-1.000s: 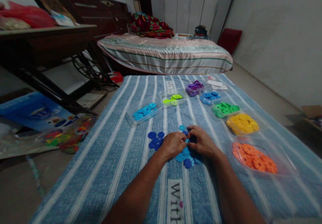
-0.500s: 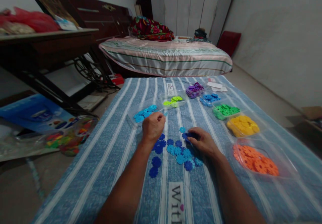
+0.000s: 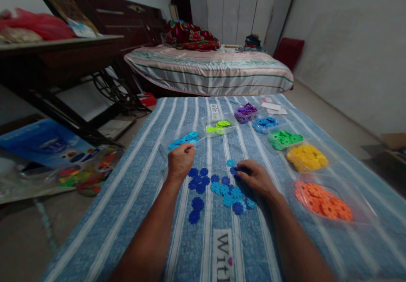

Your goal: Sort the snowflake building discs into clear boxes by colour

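My left hand (image 3: pixel 181 161) is closed at the near edge of a clear tub (image 3: pixel 165 146) of light blue notched discs (image 3: pixel 185 140). Whatever its fingers hold is hidden. On the cloth, my right hand (image 3: pixel 256 178) has thumb and fingers closed around a dark blue notched disc (image 3: pixel 234 170), whose edge shows at the fingertips. Just beyond lies a single light blue disc (image 3: pixel 230 162). Between my forearms are a mixed pile of light blue discs (image 3: pixel 227 200) and dark blue ones (image 3: pixel 199 187), with a dark blue pair (image 3: pixel 194 217) closer to me.
Clear tubs curve along the far and right side, holding lime discs (image 3: pixel 223 124), purple discs (image 3: pixel 245 113), blue discs (image 3: pixel 265 124), green discs (image 3: pixel 285 139), yellow discs (image 3: pixel 307 157) and orange discs (image 3: pixel 326 203). White cards (image 3: pixel 271 106) lie behind. Beyond the striped cloth (image 3: pixel 152 176) stands a bed (image 3: pixel 209 72).
My left hand has moved left and slightly toward me, to the light blue tub; the light blue piece seen at its fingertips no longer shows. My right hand has stayed in place.
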Demonstrator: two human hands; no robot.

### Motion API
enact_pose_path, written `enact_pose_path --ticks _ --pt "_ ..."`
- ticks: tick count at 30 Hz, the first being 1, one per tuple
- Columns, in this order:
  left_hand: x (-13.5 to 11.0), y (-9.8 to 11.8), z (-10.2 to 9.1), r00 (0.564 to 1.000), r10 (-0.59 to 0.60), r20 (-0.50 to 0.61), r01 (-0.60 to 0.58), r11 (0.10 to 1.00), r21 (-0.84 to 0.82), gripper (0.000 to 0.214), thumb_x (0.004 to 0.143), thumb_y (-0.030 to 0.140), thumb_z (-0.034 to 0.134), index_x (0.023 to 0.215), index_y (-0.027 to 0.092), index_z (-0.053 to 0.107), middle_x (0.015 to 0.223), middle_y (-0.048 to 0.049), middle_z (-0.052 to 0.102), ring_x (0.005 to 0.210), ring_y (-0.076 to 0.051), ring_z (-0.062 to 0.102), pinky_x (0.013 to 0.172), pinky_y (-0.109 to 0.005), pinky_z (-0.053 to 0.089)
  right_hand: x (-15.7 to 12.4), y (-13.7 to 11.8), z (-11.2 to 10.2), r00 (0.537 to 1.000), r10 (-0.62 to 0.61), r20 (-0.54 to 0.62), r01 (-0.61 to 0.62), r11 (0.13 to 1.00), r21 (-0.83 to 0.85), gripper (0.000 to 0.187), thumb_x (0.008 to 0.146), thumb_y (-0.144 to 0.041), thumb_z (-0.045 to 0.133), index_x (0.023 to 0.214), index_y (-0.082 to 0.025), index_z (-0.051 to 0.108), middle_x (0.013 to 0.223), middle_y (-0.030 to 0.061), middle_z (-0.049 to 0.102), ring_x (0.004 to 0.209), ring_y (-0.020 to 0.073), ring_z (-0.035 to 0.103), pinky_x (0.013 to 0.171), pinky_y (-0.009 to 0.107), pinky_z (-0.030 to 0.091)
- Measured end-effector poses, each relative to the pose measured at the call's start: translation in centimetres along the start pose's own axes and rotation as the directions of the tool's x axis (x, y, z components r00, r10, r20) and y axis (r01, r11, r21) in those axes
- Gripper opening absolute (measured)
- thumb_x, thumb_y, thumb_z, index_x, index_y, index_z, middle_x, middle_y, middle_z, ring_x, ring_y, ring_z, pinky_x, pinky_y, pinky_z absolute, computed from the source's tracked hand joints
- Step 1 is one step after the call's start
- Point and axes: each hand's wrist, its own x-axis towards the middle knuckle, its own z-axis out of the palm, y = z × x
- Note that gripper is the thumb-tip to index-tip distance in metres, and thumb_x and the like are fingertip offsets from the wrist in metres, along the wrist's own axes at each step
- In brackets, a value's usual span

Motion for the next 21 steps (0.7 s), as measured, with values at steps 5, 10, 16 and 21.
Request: enact_pose_path --ticks 5,10,16,21 --pt "-0.6 0.3 -0.1 0.996 -0.047 0.072 0.051 0.997 -0.055 0.023 0.072 0.032 0.052 0.076 0.018 0.070 0.061 0.0008 0.065 0.060 -0.015 0.061 0.057 -0.022 0.045 0.0 0.1 0.0 1.000 -0.008 0.006 0.008 1.000 -0.001 0.014 0.077 -0.028 0.062 0.089 -0.023 0.069 0.093 0.0045 0.068 0.092 0.0230 0.060 0.085 0.039 0.046" --pt "-1.9 1.7 0.4 0.952 0.015 0.307 0.010 0.997 -0.080 0.022 0.074 0.032 0.051 0.070 0.018 0.068 0.058 0.0010 0.062 0.057 -0.014 0.058 0.055 -0.023 0.043 0.2 0.7 0.2 1.000 0.024 -0.009 -0.024 0.998 0.061 0.015 0.077 -0.029 0.061 0.088 -0.023 0.069 0.092 0.0044 0.068 0.091 0.0221 0.061 0.084 0.037 0.047" --pt "-4.8 5.1 1.4 0.678 0.208 0.705 -0.184 0.977 -0.111 0.014 0.075 0.025 0.056 0.073 0.020 0.069 0.062 0.0017 0.062 0.059 -0.014 0.056 0.057 -0.023 0.039 0.3 0.6 0.1 0.999 0.035 -0.015 -0.033 0.994 0.099 0.014 0.078 -0.029 0.060 0.085 -0.022 0.069 0.088 0.0035 0.068 0.086 0.0210 0.062 0.080 0.035 0.048" --pt "-6.4 7.2 1.7 0.532 0.235 0.813 -0.351 0.935 -0.041 0.007 0.073 0.021 0.059 0.070 0.021 0.066 0.066 0.0000 0.063 0.064 -0.015 0.057 0.060 -0.025 0.038 0.2 0.7 0.1 0.999 0.046 -0.020 -0.044 0.993 0.106 0.015 0.078 -0.029 0.060 0.087 -0.022 0.069 0.088 0.0034 0.067 0.086 0.0203 0.062 0.079 0.034 0.049"
